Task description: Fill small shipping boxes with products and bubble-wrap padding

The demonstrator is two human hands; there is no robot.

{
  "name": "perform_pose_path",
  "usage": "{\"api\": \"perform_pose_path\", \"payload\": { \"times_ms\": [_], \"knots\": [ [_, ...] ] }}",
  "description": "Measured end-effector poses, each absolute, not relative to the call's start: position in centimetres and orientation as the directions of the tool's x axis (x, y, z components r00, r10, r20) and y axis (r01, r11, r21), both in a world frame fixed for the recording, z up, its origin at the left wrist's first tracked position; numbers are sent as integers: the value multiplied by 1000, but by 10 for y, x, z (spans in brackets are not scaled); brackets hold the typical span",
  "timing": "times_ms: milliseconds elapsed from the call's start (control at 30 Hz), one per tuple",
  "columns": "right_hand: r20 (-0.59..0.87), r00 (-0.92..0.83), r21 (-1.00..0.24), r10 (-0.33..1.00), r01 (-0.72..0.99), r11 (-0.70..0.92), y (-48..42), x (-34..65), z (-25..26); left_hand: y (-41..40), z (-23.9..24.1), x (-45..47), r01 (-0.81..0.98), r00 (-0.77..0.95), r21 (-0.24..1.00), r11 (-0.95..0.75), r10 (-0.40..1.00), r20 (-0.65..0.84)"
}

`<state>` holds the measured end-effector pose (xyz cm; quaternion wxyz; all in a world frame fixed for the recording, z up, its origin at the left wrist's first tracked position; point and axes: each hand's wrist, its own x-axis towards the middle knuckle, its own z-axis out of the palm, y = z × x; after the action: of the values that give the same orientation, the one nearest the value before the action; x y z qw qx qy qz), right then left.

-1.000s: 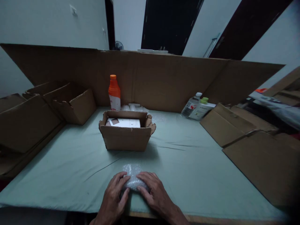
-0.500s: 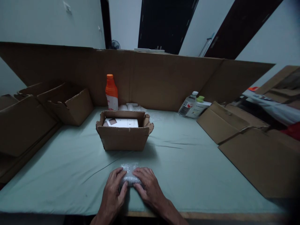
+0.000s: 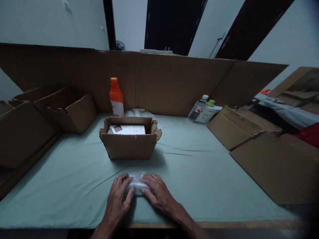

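A small bundle of clear bubble wrap (image 3: 136,183) lies on the green cloth close to the table's front edge. My left hand (image 3: 119,196) is curled round its left end, thumb at the near side and fingers over the top. From the right, my right hand (image 3: 157,193) grips the other end in the same way. Whatever the wrap may contain cannot be made out. Just beyond the hands stands an open cardboard box (image 3: 131,146) with a white printed box (image 3: 128,129) inside it.
An orange bottle (image 3: 116,98) stands behind the box, near more bubble wrap (image 3: 139,113). Cardboard boxes (image 3: 72,111) line the left side. At the right lean a clear bottle (image 3: 198,108), a white bottle with a green cap (image 3: 207,112) and cardboard (image 3: 271,166). A cardboard panel (image 3: 164,83) closes the back.
Both hands stay on the bubble wrap bundle, with only a slight shift of the fingers. The whole view has moved a little, so everything appears slightly further left.
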<state>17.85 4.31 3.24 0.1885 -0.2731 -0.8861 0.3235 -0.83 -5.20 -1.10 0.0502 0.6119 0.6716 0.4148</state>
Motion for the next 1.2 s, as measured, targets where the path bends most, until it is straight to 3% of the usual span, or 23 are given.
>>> {"api": "perform_pose_path", "payload": {
  "times_ms": [367, 533, 667, 867, 1000, 1100, 1200],
  "knots": [
    [124, -732, -726, 670, 393, 564, 55, 171, 30, -40, -3, -16, 740, -269, 671, -45, 895, 357],
    [184, -657, -552, 731, 546, 630, 55, 172, 23, -37, -5, -16, 743, -267, 668, -52, 891, 366],
    [104, -686, -492, 720, 593, 637, 59, 172, 26, -35, -5, -14, 737, -284, 674, -49, 882, 375],
    [153, -719, -665, 678, 432, 609, 52, 167, 26, -40, -10, -12, 592, -360, 805, -49, 877, 318],
    [112, -680, -842, 725, 323, 433, 49, 171, 28, -46, -15, -17, 299, -442, 953, 46, 892, 96],
    [91, -671, -915, 735, 235, 328, 49, 175, 31, -45, -13, -20, 63, -389, 997, 45, 921, -17],
    [94, -683, -928, 724, 204, 312, 51, 178, 30, -41, -4, -17, -58, -266, 998, 22, 963, -37]
  ]
}}
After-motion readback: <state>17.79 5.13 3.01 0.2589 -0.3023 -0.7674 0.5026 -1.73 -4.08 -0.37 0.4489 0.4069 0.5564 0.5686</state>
